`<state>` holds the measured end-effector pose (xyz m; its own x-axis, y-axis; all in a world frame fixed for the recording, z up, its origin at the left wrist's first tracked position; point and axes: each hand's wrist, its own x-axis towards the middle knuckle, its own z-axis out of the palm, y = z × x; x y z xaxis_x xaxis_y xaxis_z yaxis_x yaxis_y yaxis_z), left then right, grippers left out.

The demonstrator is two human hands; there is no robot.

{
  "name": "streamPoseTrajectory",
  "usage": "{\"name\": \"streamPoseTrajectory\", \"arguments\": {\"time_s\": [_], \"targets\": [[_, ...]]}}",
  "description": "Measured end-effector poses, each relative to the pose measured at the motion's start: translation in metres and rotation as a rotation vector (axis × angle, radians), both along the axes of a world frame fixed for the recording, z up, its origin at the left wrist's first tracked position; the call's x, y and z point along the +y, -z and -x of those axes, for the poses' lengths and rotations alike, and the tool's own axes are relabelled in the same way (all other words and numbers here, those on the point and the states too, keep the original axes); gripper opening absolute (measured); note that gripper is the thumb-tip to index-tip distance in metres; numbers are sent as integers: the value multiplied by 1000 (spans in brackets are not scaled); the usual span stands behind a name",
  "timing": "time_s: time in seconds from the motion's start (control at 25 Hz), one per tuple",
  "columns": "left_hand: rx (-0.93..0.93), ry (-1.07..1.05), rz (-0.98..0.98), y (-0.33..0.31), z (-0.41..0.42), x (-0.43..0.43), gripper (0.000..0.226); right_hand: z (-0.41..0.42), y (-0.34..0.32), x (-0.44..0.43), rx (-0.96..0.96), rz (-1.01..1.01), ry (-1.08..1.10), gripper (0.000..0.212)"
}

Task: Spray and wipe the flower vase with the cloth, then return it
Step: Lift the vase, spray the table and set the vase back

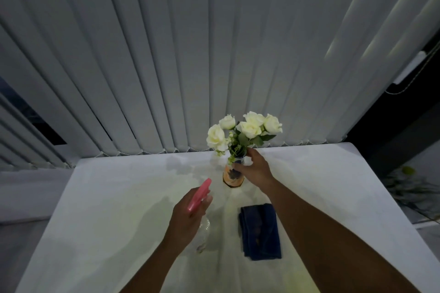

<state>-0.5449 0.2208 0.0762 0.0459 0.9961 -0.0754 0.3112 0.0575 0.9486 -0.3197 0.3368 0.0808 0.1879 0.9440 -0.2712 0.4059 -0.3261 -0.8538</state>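
The right hand grips the flower vase at the worktop's twelve o'clock. The left hand clasps the pink-topped spray bottle. A blue cloth lies at the vase's five o'clock.

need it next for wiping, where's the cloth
The dark blue cloth lies folded on the white table, under the right forearm, nearer than the vase.

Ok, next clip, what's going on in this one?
A person stands at a white table in front of vertical blinds. The right hand grips the neck of a small flower vase holding white roses; the vase looks to be standing upright on the table. The left hand holds a clear spray bottle by its pink trigger head, nozzle pointed toward the vase. A folded dark blue cloth lies untouched on the table near the right forearm, so wiping has not started.
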Motion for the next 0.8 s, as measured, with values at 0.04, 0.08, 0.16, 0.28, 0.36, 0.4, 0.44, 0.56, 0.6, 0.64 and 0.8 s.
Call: {"name": "streamPoseTrajectory", "arguments": {"time_s": [0.04,0.08,0.16,0.28,0.36,0.4,0.44,0.56,0.6,0.64,0.8], "targets": [[-24,-42,-3,-2,0,-1,26,1,2,9,19,13,-15,63],[-45,-84,-1,-6,-1,-2,21,1,3,16,32,21,-17,61],[-74,-119,-6,-12,0,-6,15,3,6,23,-3,4,3,57],[-58,-80,-13,-22,3,-8,17,5,-2,23,-26,-75,27,48],[-65,-86,-29,-28,3,-5,20,7,-27,24,-32,-153,15,36],[-76,-97,-31,-33,2,-4,23,7,-45,26,-55,-190,6,30],[-82,-105,-40,-39,0,-1,24,7,-66,28,-74,-225,-2,27],[-102,-148,-96,-63,-13,10,22,5,-132,37,-99,-353,-55,28],[-106,-185,-127,-75,-18,15,28,5,-153,40,-109,-394,-74,29],[-95,-231,-161,-87,-23,19,34,4,-173,41,-123,-427,-89,30],[-29,-315,-356,-132,-36,37,45,6,-244,46,-173,-510,-119,31]]}}
